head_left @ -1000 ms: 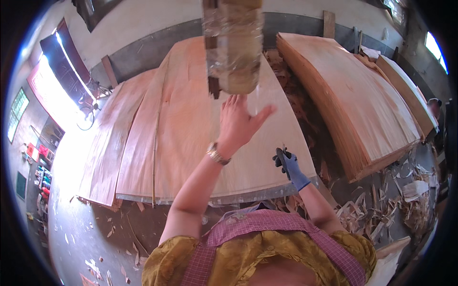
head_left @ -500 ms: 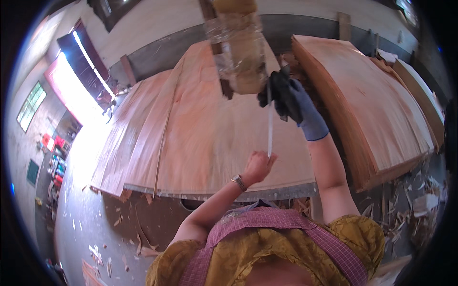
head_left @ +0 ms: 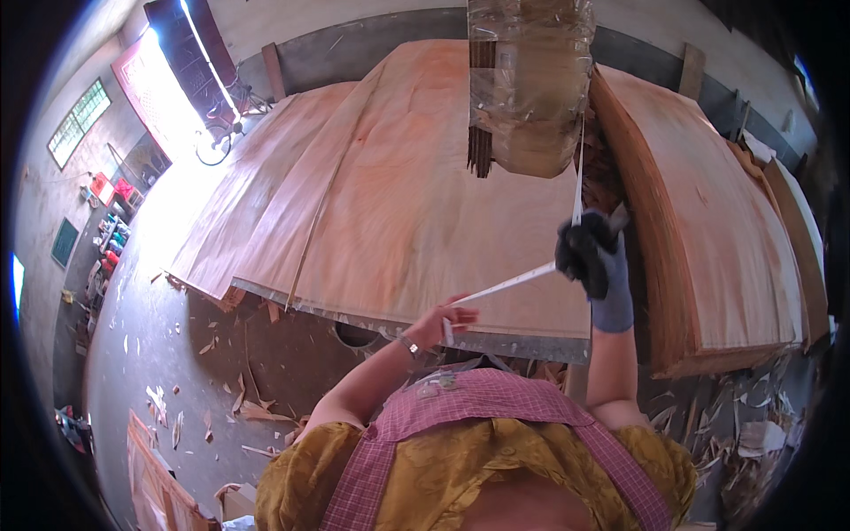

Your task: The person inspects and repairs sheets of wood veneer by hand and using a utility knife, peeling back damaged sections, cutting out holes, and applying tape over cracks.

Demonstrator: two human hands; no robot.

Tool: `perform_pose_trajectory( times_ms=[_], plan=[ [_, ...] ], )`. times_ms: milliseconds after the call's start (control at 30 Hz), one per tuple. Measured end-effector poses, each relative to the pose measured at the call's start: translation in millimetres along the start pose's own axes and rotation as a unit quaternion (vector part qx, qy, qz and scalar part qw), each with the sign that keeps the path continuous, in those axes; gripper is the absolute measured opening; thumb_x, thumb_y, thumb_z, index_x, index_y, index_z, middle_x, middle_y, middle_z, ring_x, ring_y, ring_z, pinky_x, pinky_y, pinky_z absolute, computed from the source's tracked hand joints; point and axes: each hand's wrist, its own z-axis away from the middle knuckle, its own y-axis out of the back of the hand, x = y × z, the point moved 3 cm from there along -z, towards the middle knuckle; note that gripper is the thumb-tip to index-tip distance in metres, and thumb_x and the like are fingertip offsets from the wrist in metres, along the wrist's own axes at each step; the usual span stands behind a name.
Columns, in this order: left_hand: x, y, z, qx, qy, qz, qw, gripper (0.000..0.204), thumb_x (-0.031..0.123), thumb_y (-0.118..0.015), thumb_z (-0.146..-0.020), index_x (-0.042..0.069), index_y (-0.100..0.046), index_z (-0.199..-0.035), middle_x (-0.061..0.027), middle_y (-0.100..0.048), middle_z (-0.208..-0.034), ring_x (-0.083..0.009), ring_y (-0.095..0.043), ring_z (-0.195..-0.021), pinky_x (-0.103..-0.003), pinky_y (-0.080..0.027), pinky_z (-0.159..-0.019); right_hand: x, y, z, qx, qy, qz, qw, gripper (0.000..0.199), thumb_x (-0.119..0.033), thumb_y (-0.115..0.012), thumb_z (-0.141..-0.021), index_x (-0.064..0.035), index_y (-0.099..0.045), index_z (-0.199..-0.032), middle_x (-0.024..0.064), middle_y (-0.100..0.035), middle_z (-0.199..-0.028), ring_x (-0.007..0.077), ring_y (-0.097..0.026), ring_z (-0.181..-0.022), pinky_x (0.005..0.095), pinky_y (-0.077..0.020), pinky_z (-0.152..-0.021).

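A narrow white strip of tape (head_left: 513,280) runs down from a hanging cardboard box (head_left: 531,106) wrapped in clear film. It bends at my right hand (head_left: 591,257), which wears a dark, blue-cuffed glove and is closed around it. From there the strip slants to my bare left hand (head_left: 436,327), whose fingers pinch it near its end; a short white piece hangs below them. Both hands are above the near edge of a broad stack of thin wood veneer sheets (head_left: 416,203). The box hides part of the sheets behind it.
A second, thick veneer stack (head_left: 708,221) stands on the right, beyond a gap holding scraps. Wood shavings (head_left: 257,411) litter the floor. A bicycle (head_left: 217,142) stands by the bright doorway at far left. The hanging box is at the far middle, above the sheets.
The view has shifted, with the box now further right. My hands have drawn apart sideways, the right one lower. The tape between them now slants instead of hanging nearly straight.
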Motion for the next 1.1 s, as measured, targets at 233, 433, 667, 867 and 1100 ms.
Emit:
perform_pose_trajectory(
  times_ms=[233, 433, 667, 867, 1100],
  plan=[
    [97.6, -34.0, 2.6, 0.053, -0.208, -0.455, 0.864, 0.050, 0.020, -0.054, -0.098, 0.003, -0.043, -0.144, -0.0122, -0.059, -0.133, -0.0195, -0.052, -0.125, -0.034, -0.040, -0.106, 17.2, -39.4, 53.3, 0.087, -0.035, 0.074, 0.993, 0.017, -0.019, -0.063, -0.095, -0.0032, -0.060, -0.090, 0.0041, -0.058, -0.062, 0.0094, -0.052, -0.047, 0.0211, -0.0331, -0.041],
    [143.8, -267.7, 49.2, -0.280, -0.266, -0.276, 0.880, 0.047, 0.036, -0.039, -0.107, -0.002, -0.055, -0.129, -0.0107, -0.067, -0.118, -0.0165, -0.061, -0.111, -0.030, -0.046, -0.097, 21.0, -70.1, 74.9, 0.198, 0.121, 0.235, 0.944, 0.016, -0.016, -0.064, -0.093, -0.0006, -0.066, -0.098, 0.0045, -0.066, -0.073, 0.0126, -0.061, -0.060, 0.0250, -0.0450, -0.053],
    [158.9, -250.6, 59.0, -0.247, -0.140, -0.086, 0.955, 0.053, 0.044, -0.039, -0.105, 0.000, -0.048, -0.133, -0.0176, -0.069, -0.110, -0.0214, -0.067, -0.103, -0.036, -0.051, -0.093, 29.2, -123.0, 84.9, 0.294, 0.239, 0.363, 0.851, 0.010, -0.004, -0.063, -0.092, -0.0001, -0.066, -0.100, 0.0051, -0.065, -0.074, 0.0135, -0.061, -0.059, 0.0290, -0.0466, -0.055],
    [151.6, -122.2, 57.3, -0.136, -0.070, -0.109, 0.982, 0.060, 0.051, -0.050, -0.099, 0.007, -0.041, -0.139, -0.0090, -0.066, -0.110, -0.0165, -0.065, -0.094, -0.034, -0.048, -0.096, 58.5, -158.1, 57.0, 0.220, -0.045, 0.096, 0.970, 0.039, 0.002, -0.068, -0.088, -0.0011, -0.059, -0.126, -0.0032, -0.059, -0.067, 0.0076, -0.054, -0.052, 0.0212, -0.0381, -0.046],
    [192.3, -82.8, 91.8, -0.156, -0.033, -0.188, 0.969, 0.033, 0.039, -0.067, -0.093, 0.007, -0.061, -0.101, -0.0004, -0.064, -0.090, -0.0081, -0.062, -0.080, -0.025, -0.053, -0.076, 91.7, -166.0, 6.0, 0.043, -0.150, 0.158, 0.975, 0.064, 0.000, -0.078, -0.077, -0.0032, -0.054, -0.136, -0.0045, -0.055, -0.062, 0.0045, -0.053, -0.054, 0.0203, -0.0404, -0.049]
  ],
)
